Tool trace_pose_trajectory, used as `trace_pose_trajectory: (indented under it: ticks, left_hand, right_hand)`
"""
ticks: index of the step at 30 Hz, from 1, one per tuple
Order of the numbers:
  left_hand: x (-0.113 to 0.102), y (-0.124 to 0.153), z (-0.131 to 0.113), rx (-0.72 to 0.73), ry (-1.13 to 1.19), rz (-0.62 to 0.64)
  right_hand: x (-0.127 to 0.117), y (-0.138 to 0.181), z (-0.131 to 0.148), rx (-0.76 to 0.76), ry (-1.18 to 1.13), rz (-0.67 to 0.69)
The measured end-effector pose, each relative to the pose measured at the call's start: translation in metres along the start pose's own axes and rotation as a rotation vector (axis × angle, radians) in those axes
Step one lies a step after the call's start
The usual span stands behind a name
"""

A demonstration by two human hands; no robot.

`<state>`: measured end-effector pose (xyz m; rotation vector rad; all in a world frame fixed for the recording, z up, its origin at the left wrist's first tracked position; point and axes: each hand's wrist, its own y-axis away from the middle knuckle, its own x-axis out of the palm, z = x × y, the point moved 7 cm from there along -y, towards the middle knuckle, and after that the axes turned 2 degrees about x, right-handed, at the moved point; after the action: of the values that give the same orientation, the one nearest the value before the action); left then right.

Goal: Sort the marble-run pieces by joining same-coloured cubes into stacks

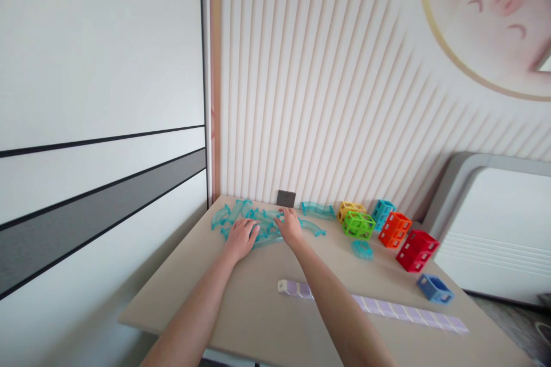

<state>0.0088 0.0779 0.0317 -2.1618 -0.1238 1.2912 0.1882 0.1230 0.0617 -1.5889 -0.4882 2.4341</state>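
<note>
Translucent teal track pieces [266, 219], some straight and some curved, lie in a loose pile at the table's back left. My left hand [241, 238] rests over the near left part of the pile, thumb apart from the fingers. On the pile's right side is my right hand [290, 226], its fingers spread and touching or just above the pieces. I see no piece lifted in either hand; the fingertips partly cover the tracks under them. A curved teal track [313, 227] lies just right of my right hand, and a wavy one [317, 210] lies by the wall.
To the right stand open-sided blocks: yellow [350, 208], green [359, 225], teal [382, 215], orange [395, 229], red [416, 250] and blue [435, 288]. A round teal piece [362, 249] lies near them. A purple-and-white strip [400, 312] crosses the front under my right forearm. A socket [286, 198] is on the wall.
</note>
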Motion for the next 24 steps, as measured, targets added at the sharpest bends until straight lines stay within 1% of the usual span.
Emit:
trace_pose_trajectory:
  ticks: [3,5,7,10,13,16,19,21,24]
  left_hand:
    - [0.001,-0.001,0.000,0.013,0.018,-0.012]
    - [0.002,-0.002,0.001,0.021,0.035,-0.020]
    - [0.003,-0.002,0.001,0.023,0.050,-0.028]
    - [0.005,-0.003,0.001,0.016,0.065,-0.033]
    - [0.005,-0.003,0.000,0.013,0.072,-0.030]
    - [0.004,-0.003,-0.001,0.010,0.075,-0.026]
    - [0.004,-0.003,-0.001,0.005,0.075,-0.020]
    - [0.004,-0.002,-0.001,0.000,0.075,-0.016]
    - [0.004,-0.001,-0.003,-0.001,0.073,-0.014]
  right_hand:
    - [-0.004,0.004,-0.014,0.013,0.053,0.037]
    - [-0.014,0.007,-0.033,0.084,0.112,0.028]
    - [-0.025,0.011,-0.060,0.192,0.177,0.034]
    - [-0.035,0.018,-0.096,0.314,0.246,0.109]
    - [-0.041,0.021,-0.113,0.349,0.270,0.167]
    - [-0.050,0.020,-0.108,0.353,0.280,0.137]
    - [-0.056,0.016,-0.089,0.339,0.273,0.061]
    - [-0.053,0.011,-0.071,0.309,0.249,0.040]
    - [-0.037,0.003,-0.041,0.242,0.204,0.048]
